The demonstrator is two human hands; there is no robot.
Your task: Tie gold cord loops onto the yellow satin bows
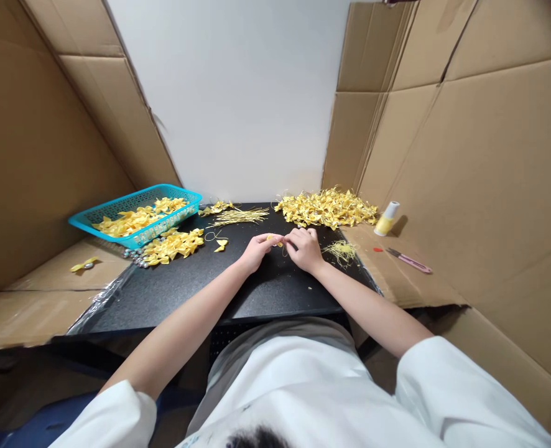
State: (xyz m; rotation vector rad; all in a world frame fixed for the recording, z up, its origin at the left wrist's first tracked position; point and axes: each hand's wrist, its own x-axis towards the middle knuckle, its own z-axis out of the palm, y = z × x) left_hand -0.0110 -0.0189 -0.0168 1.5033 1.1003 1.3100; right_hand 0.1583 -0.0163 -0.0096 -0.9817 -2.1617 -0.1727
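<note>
My left hand [257, 249] and my right hand [305, 247] meet at the middle of the black table [201, 292], fingers pinched together on a small yellow ribbon piece [275, 240] held between them. A large heap of yellow ribbon bows [326, 208] lies just beyond my right hand. A smaller pile of yellow bows [173, 246] lies to the left of my left hand, with one loose bow [220, 246] nearer. A bundle of thin yellow strands [238, 216] lies at the back of the table.
A turquoise basket [117, 208] holding yellow bows stands at the back left. On the right cardboard lie a spool of yellow thread [387, 219], pink-handled snips [408, 259] and a tuft of yellow thread scraps [341, 250]. Cardboard walls close in both sides.
</note>
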